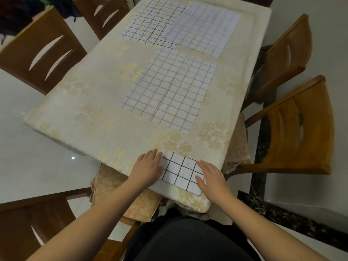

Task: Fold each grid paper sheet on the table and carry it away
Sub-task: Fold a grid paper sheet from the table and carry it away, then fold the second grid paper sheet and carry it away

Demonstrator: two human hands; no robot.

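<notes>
We stand at the near end of a long surface [105, 102] draped in a cream cloth with a pale gold flower pattern. Wooden chairs ring it: two along its left side [40, 51], two along its right side [293, 129], and another at the lower left corner of the view [28, 227]. The floor around is glossy and pale, with a dark marbled strip on the right.

Three unfolded grid paper sheets lie flat on the cloth. The middle sheet [169, 89], ruled in blue-grey lines with a crease down its length, sits in the centre. Beyond it, at the far end, a black-lined sheet [148, 23] lies on the left and a faint-lined sheet [203, 27] on the right, its left edge overlapping the black-lined one.

Nearest us, right at the close edge of the surface, lies the folded sheet [179, 172], a small rectangle with dark grid lines, well apart from the other three. Our left hand [148, 165] lies flat with fingers straight, resting on the folded sheet's left end. Our right hand [211, 176] is likewise spread flat, fingers straight, pressing on its right end. Neither hand is curled around anything.
</notes>
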